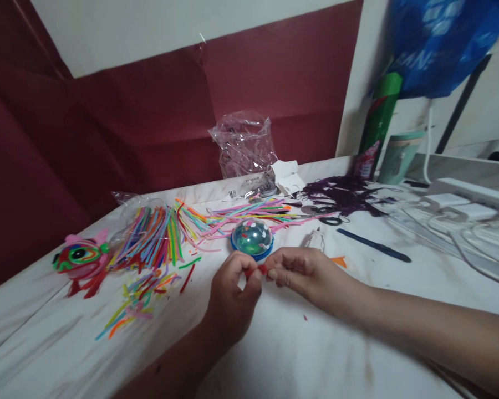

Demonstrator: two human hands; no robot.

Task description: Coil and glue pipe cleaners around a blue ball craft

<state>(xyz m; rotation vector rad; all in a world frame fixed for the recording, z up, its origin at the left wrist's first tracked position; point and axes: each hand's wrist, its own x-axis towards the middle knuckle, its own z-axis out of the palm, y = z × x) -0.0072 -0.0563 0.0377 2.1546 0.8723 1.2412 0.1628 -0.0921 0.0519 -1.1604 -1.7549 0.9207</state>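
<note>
Fingers pinched, my left hand (234,293) grips one end of a short red pipe cleaner piece (261,270). My right hand (301,269) pinches the other end, so the fingertips of both nearly meet. Part of the red piece is hidden by the fingers. Just behind the hands sits a clear dome (251,239) on a blue base, with coloured bits inside or on it. To the left lies a bundle of multicoloured pipe cleaners (153,233), with cut pieces (139,299) in front. A fish-like figure (83,257) made of pipe cleaners, with a large eye, stands at far left.
Behind the dome are a crumpled clear bag (245,144) and dark purple strands (341,194). A slim dark blue pen-like tool (374,245) and a white tube (315,239) lie to the right. White chargers (466,205) with cables, a green cup (400,158) and a green can (380,113) stand farther right.
</note>
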